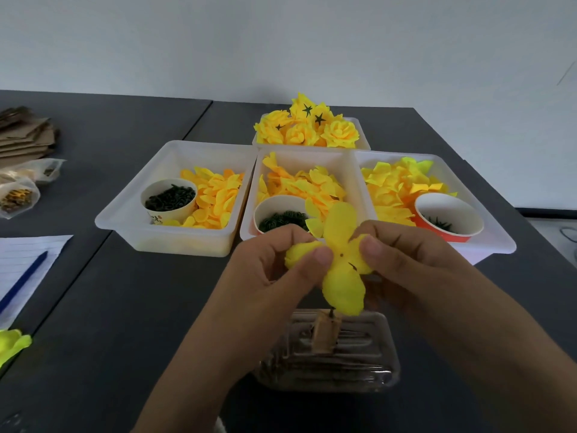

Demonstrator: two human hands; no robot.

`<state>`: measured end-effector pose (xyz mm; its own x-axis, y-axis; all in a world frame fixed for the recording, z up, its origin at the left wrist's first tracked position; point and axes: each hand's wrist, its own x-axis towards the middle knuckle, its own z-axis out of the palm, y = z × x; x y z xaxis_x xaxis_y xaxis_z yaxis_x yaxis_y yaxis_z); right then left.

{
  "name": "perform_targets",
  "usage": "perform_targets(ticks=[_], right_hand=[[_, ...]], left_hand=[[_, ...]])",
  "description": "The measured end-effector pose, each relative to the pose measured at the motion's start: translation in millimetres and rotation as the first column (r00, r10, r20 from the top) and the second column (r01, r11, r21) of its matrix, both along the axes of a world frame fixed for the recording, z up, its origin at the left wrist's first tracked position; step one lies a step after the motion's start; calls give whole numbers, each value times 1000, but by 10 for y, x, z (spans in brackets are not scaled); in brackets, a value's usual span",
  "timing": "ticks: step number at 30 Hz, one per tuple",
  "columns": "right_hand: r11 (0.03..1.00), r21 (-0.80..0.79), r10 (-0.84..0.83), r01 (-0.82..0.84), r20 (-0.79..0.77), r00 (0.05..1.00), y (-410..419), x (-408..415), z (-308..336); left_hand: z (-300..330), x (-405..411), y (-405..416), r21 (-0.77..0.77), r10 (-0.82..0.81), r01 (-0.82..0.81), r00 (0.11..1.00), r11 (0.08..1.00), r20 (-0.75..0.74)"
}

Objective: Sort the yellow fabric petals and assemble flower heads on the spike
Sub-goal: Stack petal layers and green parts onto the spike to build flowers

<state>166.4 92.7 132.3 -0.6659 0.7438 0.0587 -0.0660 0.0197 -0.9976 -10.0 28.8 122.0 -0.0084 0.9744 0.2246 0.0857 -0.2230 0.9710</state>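
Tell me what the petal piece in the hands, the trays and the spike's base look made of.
Petal piece: matte yellow fabric, soft crumpled lobes.
Trays: translucent white plastic, smooth and slightly glossy.
Base: clear ribbed plastic with glints, holding what looks like a wooden block.

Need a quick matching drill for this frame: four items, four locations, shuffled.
Items:
1. orange cup
2. blue pen
3. finished flowers
4. petal piece

Locations:
A. back tray
B. pinched between left hand and right hand
C. right tray
D. on lined paper, far left

Pairs: 1-C, 2-D, 3-A, 4-B
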Motion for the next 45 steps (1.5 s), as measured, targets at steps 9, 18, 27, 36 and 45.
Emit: perform_targets(ticks=[9,18,27,36,45], right_hand=[[973,-199,-114,112,3,994,66,35,-81],[933,-329,-138,146,47,989,111,99,-352],[943,-318,-91,96,30,995,141,140,-462],[958,-273,-79,86,34,996,125,98,-467],[949,-276,-160,154,1,987,114,54,-407]], left_hand=[[-209,-53,129,-176,16,10,990,984,143],[-359,29,183,-252,-3,43,988,967,156],[-466,4,196,-256,-8,44,990,966,142],[-527,12,170,-275,0,49,985,960,174],[-508,6,208,-177,3,25,988,984,154]])
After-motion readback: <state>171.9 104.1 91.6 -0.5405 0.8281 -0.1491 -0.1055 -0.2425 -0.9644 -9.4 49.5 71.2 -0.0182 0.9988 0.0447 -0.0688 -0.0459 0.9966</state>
